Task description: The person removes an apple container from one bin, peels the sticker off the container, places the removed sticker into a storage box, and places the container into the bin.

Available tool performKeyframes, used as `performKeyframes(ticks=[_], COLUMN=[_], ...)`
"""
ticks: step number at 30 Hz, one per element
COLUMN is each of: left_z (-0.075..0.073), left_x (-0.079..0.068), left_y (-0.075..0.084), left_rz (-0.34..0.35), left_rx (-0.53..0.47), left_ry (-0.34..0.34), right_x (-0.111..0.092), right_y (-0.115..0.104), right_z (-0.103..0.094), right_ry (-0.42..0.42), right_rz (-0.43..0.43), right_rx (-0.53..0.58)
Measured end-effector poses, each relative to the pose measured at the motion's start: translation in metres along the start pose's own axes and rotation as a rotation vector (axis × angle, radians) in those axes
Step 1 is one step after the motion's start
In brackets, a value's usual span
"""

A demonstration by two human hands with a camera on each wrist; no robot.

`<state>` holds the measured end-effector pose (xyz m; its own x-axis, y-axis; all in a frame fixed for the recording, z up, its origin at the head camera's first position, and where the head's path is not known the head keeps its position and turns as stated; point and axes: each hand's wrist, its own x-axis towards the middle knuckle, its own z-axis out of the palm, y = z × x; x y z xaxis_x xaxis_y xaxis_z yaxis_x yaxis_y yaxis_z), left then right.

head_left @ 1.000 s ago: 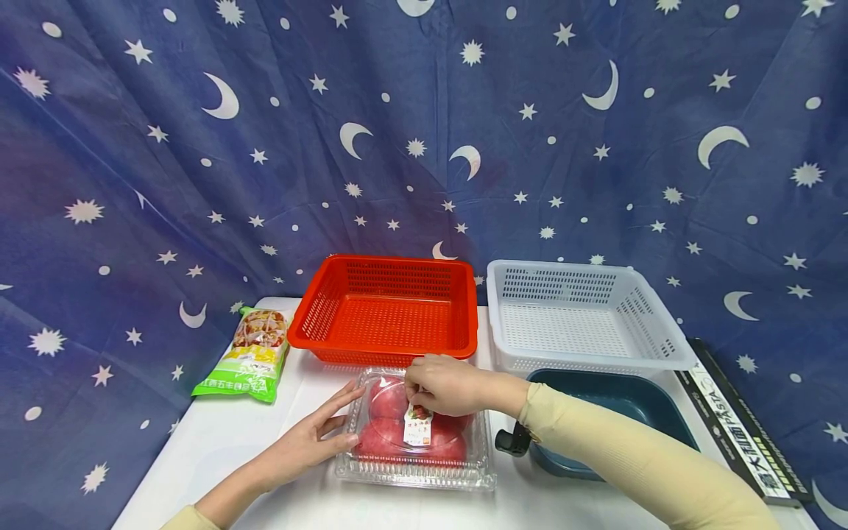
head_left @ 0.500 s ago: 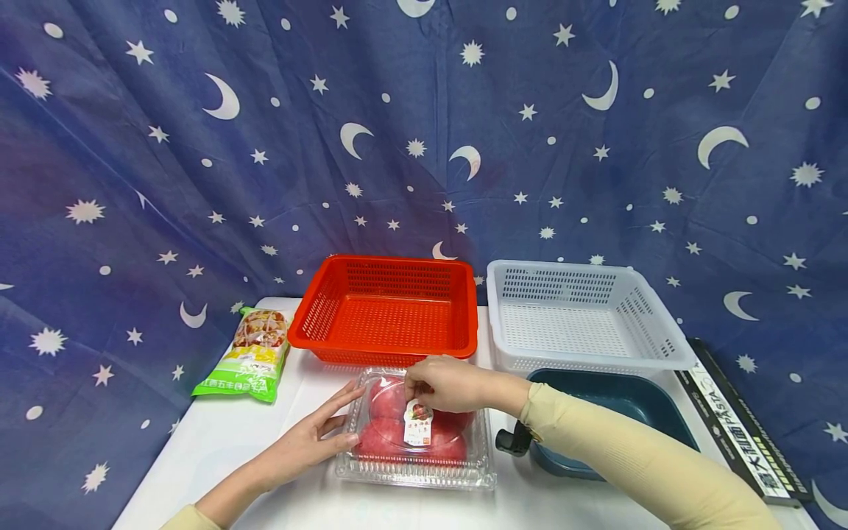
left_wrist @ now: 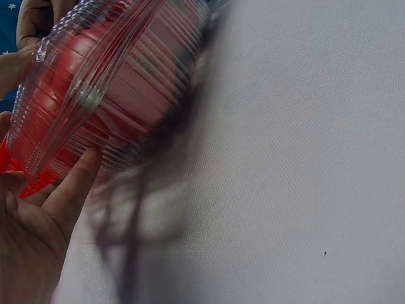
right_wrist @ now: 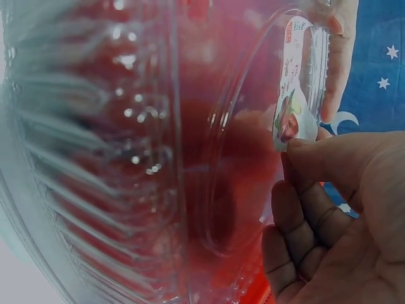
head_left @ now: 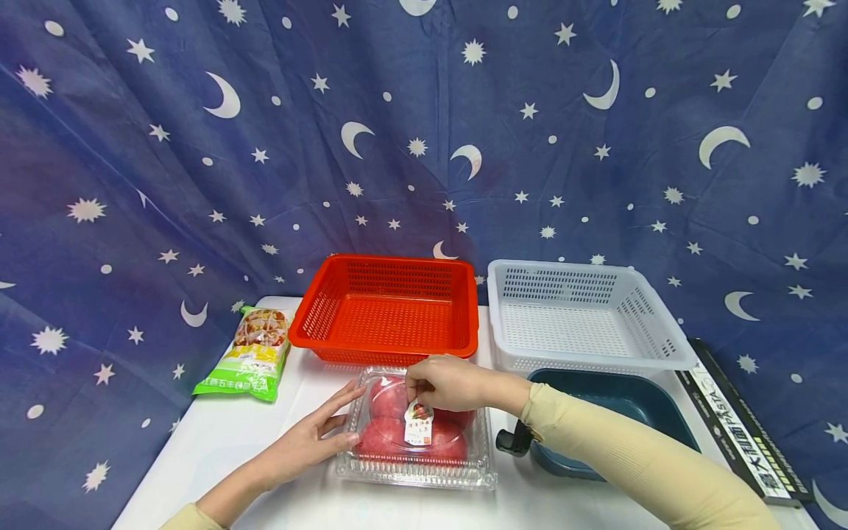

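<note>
A clear plastic clamshell box [head_left: 417, 480] with round red fruits [head_left: 380, 438] inside sits at the table's front middle, its lid on. On the lid is a white label [head_left: 419, 430] with printed text and a red picture. My right hand [head_left: 450, 383] comes over the box from the right; its thumb and a finger pinch the label's far end, seen closely in the right wrist view, where the label's tip [right_wrist: 292, 136] meets the thumb. My left hand [head_left: 298, 447] rests against the box's left side, fingers extended, touching its ribbed wall in the left wrist view.
Behind the box stands a red basket [head_left: 391, 350], with a white basket [head_left: 589, 361] to its right. A dark teal basin [head_left: 616, 401] lies under my right forearm. A green food bag [head_left: 255, 353] is at left, a black-and-white pasta box [head_left: 738, 434] at right.
My right hand's fingertips have shifted slightly at the label's far end, and more of its red picture shows. The left hand and the box have stayed in place.
</note>
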<state>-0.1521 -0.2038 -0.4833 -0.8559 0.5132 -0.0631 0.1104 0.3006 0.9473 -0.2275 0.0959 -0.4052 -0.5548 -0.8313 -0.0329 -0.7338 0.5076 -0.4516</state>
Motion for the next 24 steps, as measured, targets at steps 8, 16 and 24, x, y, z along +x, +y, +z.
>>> performKeyframes(ticks=[8,16,24], left_z=[-0.0002,-0.0009,-0.0012], left_x=[0.0006,0.001,0.0003], left_y=[0.0001,-0.0017,-0.0028], left_rz=[0.0,0.016,0.012], left_rx=[-0.001,0.004,-0.001], left_ry=[0.0,-0.002,-0.003], right_x=[-0.0017,-0.0026,-0.0041], right_y=[-0.002,-0.0016,-0.0021], right_z=[-0.004,-0.0053,-0.0076], right_ry=[-0.02,-0.046,-0.056], right_rz=[0.051,0.077,0.088], right_rx=[0.049,0.151,0.218])
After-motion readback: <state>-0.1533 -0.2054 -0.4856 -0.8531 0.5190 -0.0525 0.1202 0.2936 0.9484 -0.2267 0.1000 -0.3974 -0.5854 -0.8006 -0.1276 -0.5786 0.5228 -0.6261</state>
